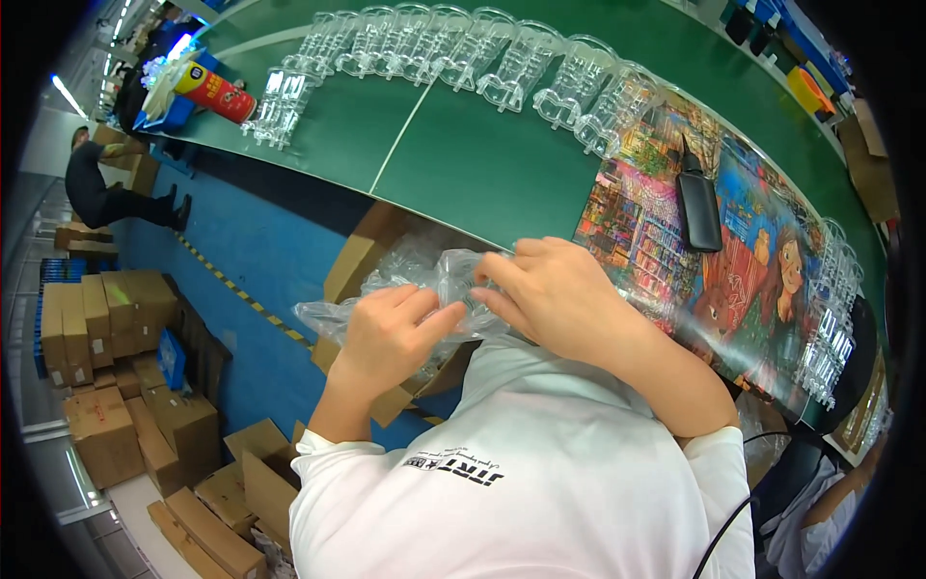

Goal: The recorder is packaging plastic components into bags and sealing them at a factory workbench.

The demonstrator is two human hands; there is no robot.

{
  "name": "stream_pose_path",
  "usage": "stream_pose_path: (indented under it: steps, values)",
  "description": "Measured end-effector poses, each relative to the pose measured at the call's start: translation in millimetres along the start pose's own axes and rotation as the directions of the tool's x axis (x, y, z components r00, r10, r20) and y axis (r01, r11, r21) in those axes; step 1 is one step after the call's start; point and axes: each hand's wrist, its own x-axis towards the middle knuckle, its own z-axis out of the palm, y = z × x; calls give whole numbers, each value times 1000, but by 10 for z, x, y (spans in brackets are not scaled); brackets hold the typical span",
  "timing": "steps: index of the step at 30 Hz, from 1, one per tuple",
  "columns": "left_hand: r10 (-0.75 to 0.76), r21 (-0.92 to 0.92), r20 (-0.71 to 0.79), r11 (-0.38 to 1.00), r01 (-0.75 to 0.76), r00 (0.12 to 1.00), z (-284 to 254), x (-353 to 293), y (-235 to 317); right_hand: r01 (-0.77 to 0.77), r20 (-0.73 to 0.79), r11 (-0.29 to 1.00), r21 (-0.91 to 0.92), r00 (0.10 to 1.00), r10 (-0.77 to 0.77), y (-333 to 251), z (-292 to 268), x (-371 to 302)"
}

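Observation:
Just off the near edge of the green table, both my hands are at a crumpled clear plastic bag (410, 259). My left hand (391, 333) is closed, thumb and fingers pinching the film. Opposite it, my right hand (559, 289) also pinches the plastic, its fingertips bent toward the left ones. What lies inside the bag between my fingers is hard to make out. Under the bag is an open cardboard box (359, 253), its flaps spread. Clear plastic molded parts (516, 66) stand in a curved row along the table's far side.
On the green table (482, 164) lie a colourful printed mat (627, 232), a black bottle (698, 207) with a pointed tip, and more clear parts (831, 318) at right. A red and yellow can (217, 94) rests far left. Stacked cartons (106, 434) and a person (96, 179) are at left.

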Motion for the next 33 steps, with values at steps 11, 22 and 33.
stream_pose_path:
  steps: [11,22,33]
  values:
    - [170,263,-102,955,-138,980,-139,168,254,-95,-183,953,288,971,152,-59,99,-139]
    - [299,355,-135,905,-235,945,-127,578,484,-280,-22,775,567,935,354,67,-143,-177]
    - [262,234,-283,952,-198,923,-468,583,524,-135,-195,478,868,793,578,339,-251,-389]
